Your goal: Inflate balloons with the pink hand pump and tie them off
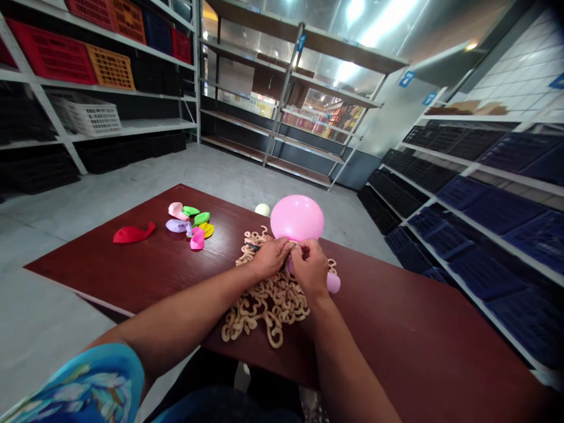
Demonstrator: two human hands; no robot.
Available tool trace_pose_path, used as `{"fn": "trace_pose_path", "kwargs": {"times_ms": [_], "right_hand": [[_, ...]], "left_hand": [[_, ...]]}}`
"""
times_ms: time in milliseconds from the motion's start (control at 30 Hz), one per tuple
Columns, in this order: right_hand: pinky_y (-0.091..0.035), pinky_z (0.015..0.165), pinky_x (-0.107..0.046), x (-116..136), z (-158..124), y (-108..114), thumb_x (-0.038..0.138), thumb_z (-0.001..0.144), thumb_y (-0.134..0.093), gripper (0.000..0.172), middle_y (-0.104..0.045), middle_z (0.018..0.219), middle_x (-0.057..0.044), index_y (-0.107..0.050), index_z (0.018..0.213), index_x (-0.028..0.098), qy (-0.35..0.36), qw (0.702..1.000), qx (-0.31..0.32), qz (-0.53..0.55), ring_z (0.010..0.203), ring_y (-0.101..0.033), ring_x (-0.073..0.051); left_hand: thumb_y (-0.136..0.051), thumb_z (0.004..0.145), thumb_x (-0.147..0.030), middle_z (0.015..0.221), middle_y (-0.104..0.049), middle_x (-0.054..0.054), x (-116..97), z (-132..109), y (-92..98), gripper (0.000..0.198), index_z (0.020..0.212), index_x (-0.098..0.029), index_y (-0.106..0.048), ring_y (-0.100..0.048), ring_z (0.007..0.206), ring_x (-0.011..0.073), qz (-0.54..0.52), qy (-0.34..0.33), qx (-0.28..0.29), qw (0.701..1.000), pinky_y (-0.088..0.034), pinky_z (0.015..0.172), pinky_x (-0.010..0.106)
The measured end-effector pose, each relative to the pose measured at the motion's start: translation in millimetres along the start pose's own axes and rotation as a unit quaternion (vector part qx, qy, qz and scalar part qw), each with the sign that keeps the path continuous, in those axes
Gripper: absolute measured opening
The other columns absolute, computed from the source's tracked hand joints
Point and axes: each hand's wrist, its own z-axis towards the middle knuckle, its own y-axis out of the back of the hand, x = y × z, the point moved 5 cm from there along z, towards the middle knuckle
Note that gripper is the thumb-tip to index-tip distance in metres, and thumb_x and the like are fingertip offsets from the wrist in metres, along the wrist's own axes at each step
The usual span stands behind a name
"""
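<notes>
A blown-up pink balloon (296, 216) stands over the table, just beyond my hands. My left hand (272, 257) is closed, its fingertips pinching at the balloon's neck. Close beside it, my right hand (311, 264) has thumb and fingers pressed together at the same neck; the pinched part is mostly hidden. Under both hands spreads a pile of beige, curled, rope-like pieces (282, 299). A pale pink rounded object (333, 282) sticks out to the right of my right wrist, partly covered by it. A small dark item (252, 247) lies on the pile near my left hand.
On the dark red table (396, 329), several limp balloons (178, 227) lie left of the pile, with a red balloon (134, 233) farther left. A pale round object (262, 210) shows beyond the far edge. Shelves with crates (53, 53) line the room.
</notes>
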Motion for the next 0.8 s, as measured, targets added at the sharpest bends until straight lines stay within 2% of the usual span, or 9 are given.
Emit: {"fn": "trace_pose_path", "kwargs": {"times_ms": [100, 300, 400, 567, 800], "right_hand": [[-0.037, 0.062, -0.027, 3, -1, 0, 0.028, 0.077, -0.049, 0.009, -0.052, 0.065, 0.002, -0.051, 0.072, 0.020, 0.013, 0.999, 0.009, 0.040, 0.062, -0.046, -0.013], [-0.040, 0.067, -0.026, 22, -4, 2, 0.028, 0.082, -0.046, 0.013, -0.057, 0.076, -0.002, -0.055, 0.079, 0.019, 0.113, 0.987, 0.061, 0.091, 0.069, -0.050, -0.013], [-0.041, 0.070, -0.027, 19, -4, 2, 0.027, 0.086, -0.041, 0.018, -0.059, 0.076, -0.002, -0.057, 0.081, 0.020, 0.103, 0.984, 0.089, 0.110, 0.071, -0.053, -0.014], [-0.045, 0.067, -0.027, 6, -3, 1, 0.030, 0.081, -0.051, 0.017, -0.063, 0.082, -0.002, -0.056, 0.093, 0.020, 0.047, 0.982, 0.066, 0.168, 0.069, -0.057, -0.013], [-0.046, 0.076, -0.029, 14, -4, -1, 0.027, 0.081, -0.050, 0.023, -0.064, 0.092, -0.004, -0.061, 0.101, 0.021, 0.060, 0.978, 0.083, 0.180, 0.081, -0.058, -0.014]], "left_hand": [[-0.034, 0.089, -0.033, 0.067, -0.053, 0.002, 4, 1, 1.8, 0.027, 0.071, -0.018, -0.048, -0.047, 0.064, 0.0140, 0.010, -0.005, 0.000, 1.000, -0.034, 0.063, 0.024], [-0.036, 0.086, -0.025, 0.067, -0.053, 0.002, 11, 2, 9.1, 0.021, 0.070, -0.018, -0.048, -0.048, 0.063, 0.0137, 0.007, 0.025, -0.038, 0.999, -0.034, 0.063, 0.024], [-0.037, 0.086, -0.026, 0.066, -0.054, 0.002, 10, 2, 11.2, 0.021, 0.069, -0.018, -0.048, -0.047, 0.062, 0.0137, 0.008, 0.029, -0.049, 0.998, -0.033, 0.061, 0.024], [-0.037, 0.086, -0.025, 0.065, -0.054, 0.003, 6, 1, 12.2, 0.021, 0.069, -0.019, -0.048, -0.048, 0.061, 0.0140, 0.020, 0.020, -0.047, 0.998, -0.033, 0.061, 0.025], [-0.038, 0.085, -0.025, 0.068, -0.055, 0.003, 6, -1, 13.1, 0.018, 0.075, -0.019, -0.051, -0.051, 0.066, 0.0154, -0.004, 0.035, -0.037, 0.999, -0.035, 0.066, 0.025]]}}
